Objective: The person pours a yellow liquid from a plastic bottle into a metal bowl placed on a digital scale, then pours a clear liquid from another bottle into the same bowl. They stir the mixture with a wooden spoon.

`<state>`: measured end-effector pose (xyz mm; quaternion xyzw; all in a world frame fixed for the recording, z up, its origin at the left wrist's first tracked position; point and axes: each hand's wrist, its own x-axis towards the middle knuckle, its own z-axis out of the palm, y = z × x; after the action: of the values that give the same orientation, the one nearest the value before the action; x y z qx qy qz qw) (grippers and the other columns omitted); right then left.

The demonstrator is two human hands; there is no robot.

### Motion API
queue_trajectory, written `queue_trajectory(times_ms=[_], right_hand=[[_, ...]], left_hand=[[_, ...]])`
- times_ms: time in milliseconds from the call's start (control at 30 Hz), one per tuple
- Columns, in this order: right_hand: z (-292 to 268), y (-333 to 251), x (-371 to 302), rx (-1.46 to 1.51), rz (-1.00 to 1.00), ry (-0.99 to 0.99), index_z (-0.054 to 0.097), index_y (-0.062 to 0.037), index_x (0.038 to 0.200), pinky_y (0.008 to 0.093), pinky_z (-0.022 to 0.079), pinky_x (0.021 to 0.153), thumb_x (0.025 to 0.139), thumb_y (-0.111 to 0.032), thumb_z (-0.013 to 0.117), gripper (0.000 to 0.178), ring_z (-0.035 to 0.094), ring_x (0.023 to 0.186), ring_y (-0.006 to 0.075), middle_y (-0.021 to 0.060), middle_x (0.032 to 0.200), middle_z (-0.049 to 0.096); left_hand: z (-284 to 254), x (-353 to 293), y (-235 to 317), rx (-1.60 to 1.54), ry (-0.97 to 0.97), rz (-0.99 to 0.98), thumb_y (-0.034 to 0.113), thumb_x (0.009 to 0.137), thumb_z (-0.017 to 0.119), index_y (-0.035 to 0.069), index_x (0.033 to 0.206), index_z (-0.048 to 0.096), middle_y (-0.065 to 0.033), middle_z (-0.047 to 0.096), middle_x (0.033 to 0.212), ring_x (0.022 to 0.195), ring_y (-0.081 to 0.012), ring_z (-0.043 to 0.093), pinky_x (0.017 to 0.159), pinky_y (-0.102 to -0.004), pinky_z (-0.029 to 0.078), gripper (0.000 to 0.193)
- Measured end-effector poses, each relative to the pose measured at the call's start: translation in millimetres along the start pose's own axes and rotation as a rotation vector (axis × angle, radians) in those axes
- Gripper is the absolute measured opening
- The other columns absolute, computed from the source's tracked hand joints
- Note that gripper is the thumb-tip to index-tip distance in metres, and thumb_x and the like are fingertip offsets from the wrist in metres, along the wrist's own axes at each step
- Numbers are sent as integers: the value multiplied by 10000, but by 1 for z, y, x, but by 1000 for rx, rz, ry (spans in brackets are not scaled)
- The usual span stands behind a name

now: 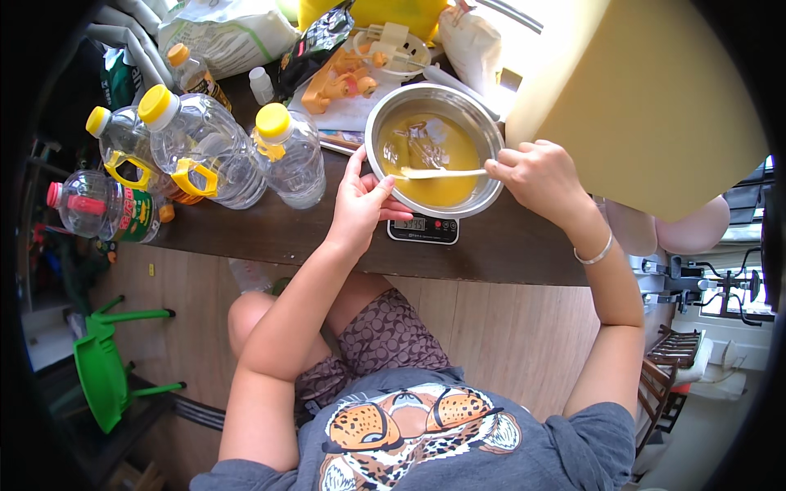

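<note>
A round stainless steel bowl [378,114] holds a yellow liquid [426,147] with a shiny surface. Under its near edge shows a small black digital scale [423,232] with a lit display. My left hand [360,203] grips the bowl's left rim, thumb over the edge and fingers below it. In my right hand [536,176] is the handle end of a pale spatula or spoon [446,173], pinched between the fingers. The tool lies level across the bowl, its tip near my left thumb; whether the tip touches the liquid I cannot tell.
Several clear plastic bottles with yellow caps [209,147] stand left on the dark table [508,254]. A red-capped bottle [106,209] is at the far left. Orange plastic pieces [340,82] and bags [225,33] lie behind the bowl. A large tan panel [647,98] rises at right. A green stool [102,368] is on the floor.
</note>
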<state>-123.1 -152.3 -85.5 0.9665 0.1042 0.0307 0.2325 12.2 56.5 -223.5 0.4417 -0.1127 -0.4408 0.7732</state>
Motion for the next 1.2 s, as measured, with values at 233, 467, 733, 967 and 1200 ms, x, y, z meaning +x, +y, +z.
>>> queue_trajectory(times_ms=[233,467,733,967,1200], right_hand=[[-27,37,-14,170,53,-138,703,-170,711,318,489,575,757,-188,674,57,637,647,182,-9,666,614],[4,56,-8,100,211,-132,724,-167,743,337,496,575,782,-234,691,84,643,653,197,-4,694,641],[16,43,20,-132,225,-88,662,-154,766,327,504,542,817,-171,603,80,646,619,186,-7,697,624],[27,9,22,-201,123,53,617,-129,752,286,499,545,778,-116,612,30,639,643,161,-6,680,586],[9,-7,-7,-79,44,15,619,-163,761,266,452,523,777,-133,619,34,585,592,129,-25,658,531]], left_hand=[[1,-1,3,0,10,-5,18,959,478,87,1475,113,-152,645,944,671,-236,686,570,-337,611,636],[1,-1,1,3,-14,-8,49,962,496,111,1476,138,-148,636,981,683,-236,690,587,-340,611,629],[0,-1,2,11,-10,-12,51,961,499,118,1478,143,-144,639,989,683,-232,689,589,-343,612,632],[-1,1,1,-11,-17,-6,32,959,490,99,1482,109,-150,643,955,677,-236,688,582,-341,613,650],[1,0,1,14,7,-6,47,959,500,108,1470,155,-143,641,977,673,-229,688,583,-339,612,620]])
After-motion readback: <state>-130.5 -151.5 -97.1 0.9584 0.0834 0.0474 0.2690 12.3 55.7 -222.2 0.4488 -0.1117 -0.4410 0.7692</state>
